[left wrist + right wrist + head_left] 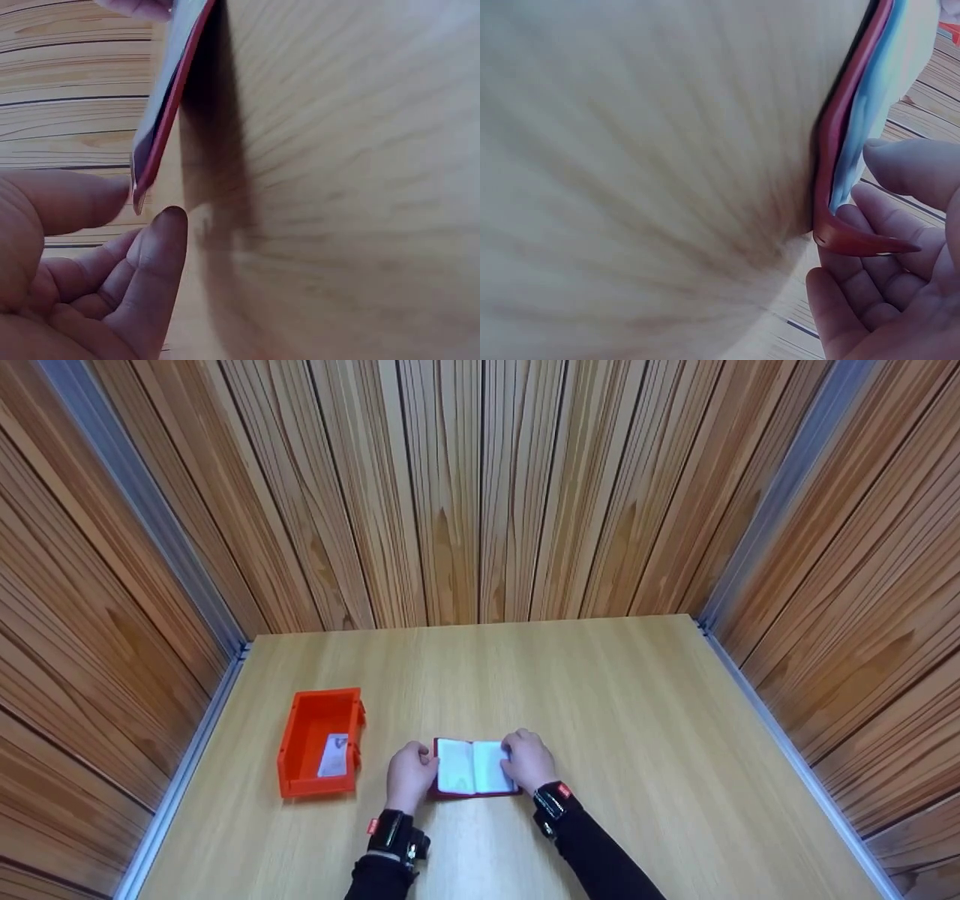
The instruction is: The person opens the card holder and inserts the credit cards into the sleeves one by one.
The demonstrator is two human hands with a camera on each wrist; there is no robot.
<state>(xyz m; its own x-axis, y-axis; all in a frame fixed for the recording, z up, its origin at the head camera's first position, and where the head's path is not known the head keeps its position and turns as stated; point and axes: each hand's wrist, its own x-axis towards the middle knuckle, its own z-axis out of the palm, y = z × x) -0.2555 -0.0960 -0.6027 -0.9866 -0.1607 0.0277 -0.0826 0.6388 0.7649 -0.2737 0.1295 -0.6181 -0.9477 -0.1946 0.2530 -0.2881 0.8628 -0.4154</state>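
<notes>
- where is the red booklet [455, 766] placed?
- it is laid open on the table [660, 720], near the middle, pale pages upward, right of the orange bin [295, 750], in which a card [333, 755] is seen.
- and the hands?
- at its left edge, the left hand [410, 774] is held with thumb and forefinger spread; its right edge is met by the right hand [529, 761], but whether it is pinched cannot be told.

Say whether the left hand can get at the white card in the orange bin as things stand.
Probably yes: the orange bin stands open-topped to the left of the left hand, nothing visible blocks the way between them, and the white card lies uncovered inside.
</notes>
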